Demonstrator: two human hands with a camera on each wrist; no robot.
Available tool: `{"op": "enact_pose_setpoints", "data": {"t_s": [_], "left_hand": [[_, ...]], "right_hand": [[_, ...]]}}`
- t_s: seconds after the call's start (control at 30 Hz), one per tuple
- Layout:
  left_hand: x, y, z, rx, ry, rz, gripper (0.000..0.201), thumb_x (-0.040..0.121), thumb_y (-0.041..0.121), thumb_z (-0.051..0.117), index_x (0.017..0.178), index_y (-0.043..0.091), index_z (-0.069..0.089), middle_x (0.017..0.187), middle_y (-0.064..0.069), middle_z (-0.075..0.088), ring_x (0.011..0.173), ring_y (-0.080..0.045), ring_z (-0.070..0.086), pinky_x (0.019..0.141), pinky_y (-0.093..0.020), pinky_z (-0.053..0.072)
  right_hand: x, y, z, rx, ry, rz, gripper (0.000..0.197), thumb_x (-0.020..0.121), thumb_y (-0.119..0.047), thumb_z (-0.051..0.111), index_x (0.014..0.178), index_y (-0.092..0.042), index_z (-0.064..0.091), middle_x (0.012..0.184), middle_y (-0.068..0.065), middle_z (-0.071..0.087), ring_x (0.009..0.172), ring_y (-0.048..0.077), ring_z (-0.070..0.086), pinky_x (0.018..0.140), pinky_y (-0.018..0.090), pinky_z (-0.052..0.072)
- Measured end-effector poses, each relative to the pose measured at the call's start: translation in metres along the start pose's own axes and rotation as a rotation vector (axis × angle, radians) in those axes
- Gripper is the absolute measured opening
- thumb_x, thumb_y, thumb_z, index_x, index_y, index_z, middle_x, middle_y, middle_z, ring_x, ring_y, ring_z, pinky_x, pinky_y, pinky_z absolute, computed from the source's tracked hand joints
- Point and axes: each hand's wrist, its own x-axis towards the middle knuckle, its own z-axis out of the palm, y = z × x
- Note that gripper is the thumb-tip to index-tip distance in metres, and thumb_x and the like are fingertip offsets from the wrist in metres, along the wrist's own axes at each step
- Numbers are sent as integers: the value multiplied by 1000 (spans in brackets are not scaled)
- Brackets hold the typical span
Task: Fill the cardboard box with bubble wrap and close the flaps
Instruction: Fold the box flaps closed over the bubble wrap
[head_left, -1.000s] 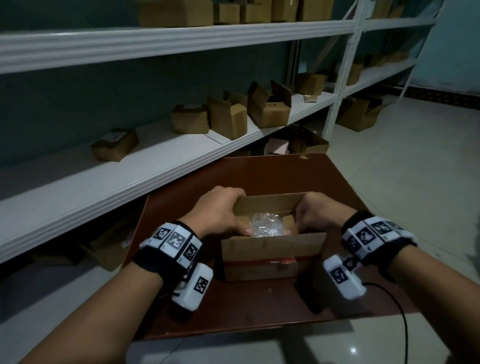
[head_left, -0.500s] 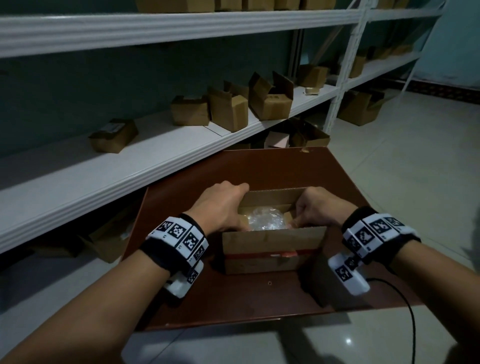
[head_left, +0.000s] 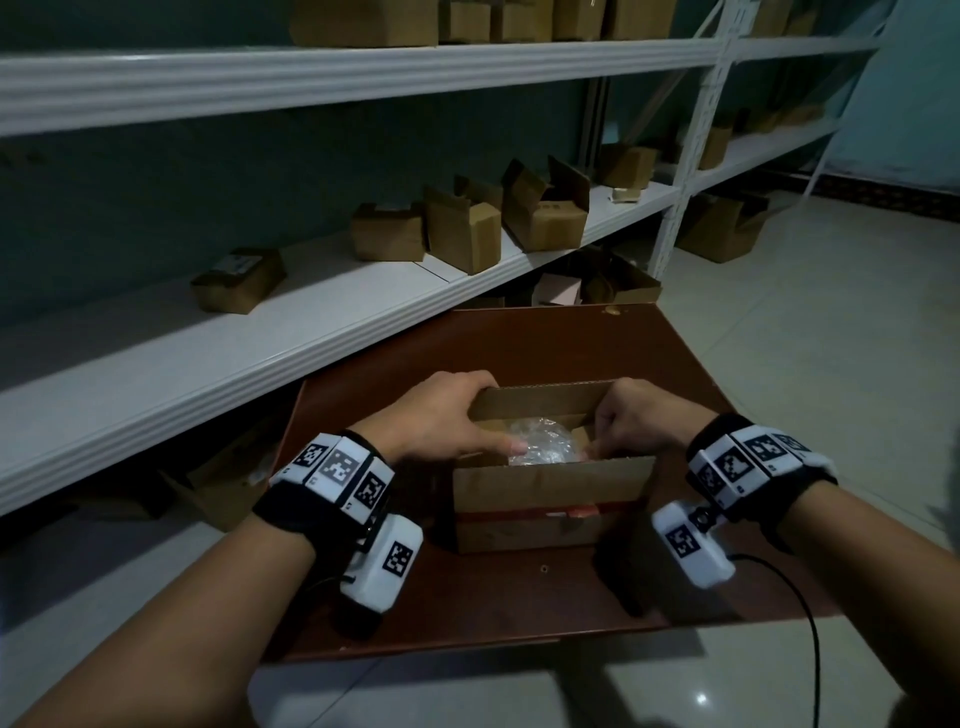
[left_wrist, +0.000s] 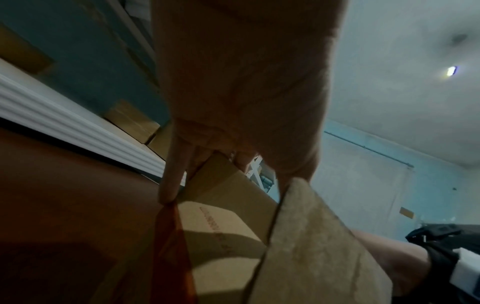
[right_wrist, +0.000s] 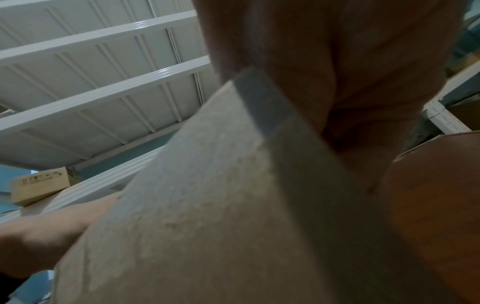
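Folding side flaps: my left hand and right hand grasp them; bubble wrap between my fingers is already inside the cardboard box, long flaps not closed yet.

left hand: fingers curled, thumb extended | right hand: fingers curled, knuckles up
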Motion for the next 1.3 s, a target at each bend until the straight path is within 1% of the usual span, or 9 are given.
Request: {"op": "enact_pose_setpoints", "data": {"t_s": [0.07,0.17,0.5,0.67,0.77,0.87,1.0,1.1,1.3], "left_hand": [[-3,4,-3,7,-21,13,102,48,97,62,125,31,58,112,13,66,99,-5,63,89,-34,57],[-5,8,-5,80,-105,38,118,40,93,71,138,32,46,124,14,55,110,-7,56,97,-35,53],[0,8,-1,160,3,-9,86,49,72,88,119,32,59,109,12,67,96,-10,63,82,-36,58],[6,14,1,299,7,-27,99,50,72,88,135,31,56,122,6,66,109,-18,61,85,-34,51],[9,18,4,407,19,-41,120,49,75,87,152,31,42,135,2,63,120,-23,59,94,-38,50],[12,24,5,462,15,-52,110,49,74,87,143,30,50,124,2,67,109,-23,63,82,-35,51],[14,27,5,495,0,-97,95,48,73,88,125,27,56,103,5,63,89,-21,57,72,-33,43],[17,26,8,489,-19,-117,95,48,72,89,125,27,56,110,4,66,95,-22,59,73,-33,42],[15,26,14,508,-51,-134,96,53,71,87,131,26,51,115,0,67,95,-23,61,73,-33,44]], "right_hand": [[0,0,-1,-12,-6,-3,18,81,-33,83,80,-19,71,89,-3,66,84,13,60,65,26,44],[1,1,-2,-25,-9,-10,18,81,-34,82,80,-19,71,91,-3,66,86,13,61,65,26,44],[-19,4,-26,146,-2,-121,30,97,-41,63,90,-15,76,87,3,74,83,16,70,67,28,51],[-26,-5,-22,202,274,-266,22,93,-32,71,81,-13,72,70,2,75,64,11,73,63,28,60],[-23,-10,-16,128,545,-350,17,92,-37,70,82,-23,70,73,-4,70,69,5,66,68,32,61],[-15,-9,-13,49,674,-405,21,86,-47,71,92,-26,69,85,-10,69,80,3,64,74,33,60],[-1,-6,-8,-94,444,-359,61,74,-63,77,124,-30,63,125,-7,63,118,13,54,96,33,45],[1,-3,-1,-117,206,-308,85,61,-66,85,133,-28,58,127,-6,63,117,15,58,95,33,50],[-2,-7,4,-154,188,-298,87,60,-59,88,135,-28,57,126,-7,66,115,14,60,97,37,53]]}}
